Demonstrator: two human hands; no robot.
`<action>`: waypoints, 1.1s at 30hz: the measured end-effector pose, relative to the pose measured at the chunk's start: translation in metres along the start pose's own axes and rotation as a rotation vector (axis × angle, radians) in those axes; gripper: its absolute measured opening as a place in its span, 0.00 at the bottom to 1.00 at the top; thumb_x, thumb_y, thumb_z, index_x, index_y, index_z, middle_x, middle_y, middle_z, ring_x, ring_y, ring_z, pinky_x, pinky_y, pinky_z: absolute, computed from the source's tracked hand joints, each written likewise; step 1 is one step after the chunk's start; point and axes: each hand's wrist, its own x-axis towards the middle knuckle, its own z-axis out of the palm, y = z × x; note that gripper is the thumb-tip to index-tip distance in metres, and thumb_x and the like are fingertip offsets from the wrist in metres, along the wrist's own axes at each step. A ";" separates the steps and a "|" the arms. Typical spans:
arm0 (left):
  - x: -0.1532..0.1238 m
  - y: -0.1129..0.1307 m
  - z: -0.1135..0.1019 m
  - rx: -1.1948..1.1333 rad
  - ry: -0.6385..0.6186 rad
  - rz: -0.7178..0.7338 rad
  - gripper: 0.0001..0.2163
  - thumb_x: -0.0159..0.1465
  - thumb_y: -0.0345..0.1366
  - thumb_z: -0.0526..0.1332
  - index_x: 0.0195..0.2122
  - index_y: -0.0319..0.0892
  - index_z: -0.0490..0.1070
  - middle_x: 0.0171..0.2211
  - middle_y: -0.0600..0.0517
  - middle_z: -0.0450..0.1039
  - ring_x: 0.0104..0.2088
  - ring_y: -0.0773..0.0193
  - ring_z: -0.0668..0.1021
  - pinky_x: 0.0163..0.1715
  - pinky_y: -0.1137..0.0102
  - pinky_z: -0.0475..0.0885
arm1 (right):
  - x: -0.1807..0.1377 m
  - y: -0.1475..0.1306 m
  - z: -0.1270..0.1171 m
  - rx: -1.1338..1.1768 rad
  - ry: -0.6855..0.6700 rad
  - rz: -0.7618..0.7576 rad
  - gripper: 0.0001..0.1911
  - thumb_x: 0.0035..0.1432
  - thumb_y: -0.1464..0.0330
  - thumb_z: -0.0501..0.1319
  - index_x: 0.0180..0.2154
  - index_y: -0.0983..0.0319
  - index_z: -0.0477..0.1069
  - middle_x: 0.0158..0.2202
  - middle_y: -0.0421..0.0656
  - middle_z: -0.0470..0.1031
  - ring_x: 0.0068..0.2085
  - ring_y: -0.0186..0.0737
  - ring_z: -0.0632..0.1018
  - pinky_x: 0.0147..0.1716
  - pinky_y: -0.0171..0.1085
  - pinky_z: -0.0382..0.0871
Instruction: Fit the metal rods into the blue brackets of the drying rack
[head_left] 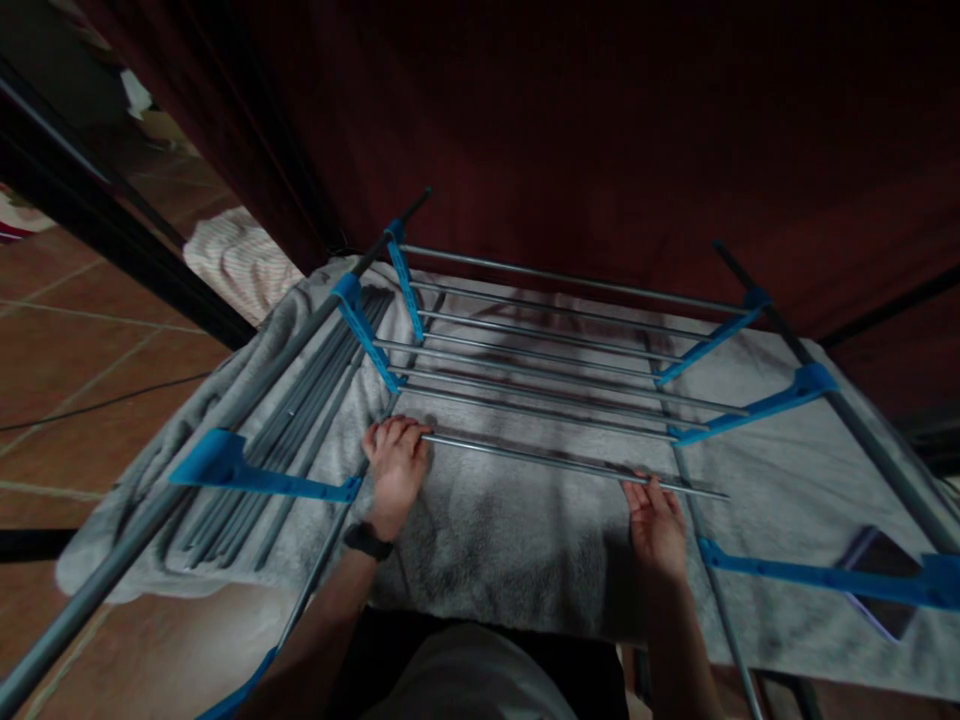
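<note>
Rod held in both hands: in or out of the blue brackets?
Out at its right end: the rod ends bare beyond the right hand, apart from the blue brackets. Left end: cannot tell, the left hand covers it.

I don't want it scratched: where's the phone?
In the head view, the phone lies on the blanket at lower right, partly hidden by a blue bracket, right of the right hand.

Low light, and you're facing a wall of dark red curtain [570,130]!
Down on your left, orange-brown floor tiles [157,420] run out in pale grout lines, a thin cable [112,402] trailing across, a black bar [127,235] slanting above; in front of you spreads a grey fleecy blanket [487,550], striped cloth [240,262] by its far left corner.
</note>
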 end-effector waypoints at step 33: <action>-0.010 0.047 0.036 -1.436 -0.021 -0.915 0.16 0.52 0.28 0.82 0.37 0.42 0.80 0.35 0.51 0.86 0.31 0.66 0.85 0.33 0.73 0.78 | 0.000 0.005 -0.003 -0.036 0.026 0.007 0.20 0.50 0.60 0.85 0.33 0.55 0.75 0.35 0.37 0.85 0.36 0.36 0.87 0.48 0.38 0.89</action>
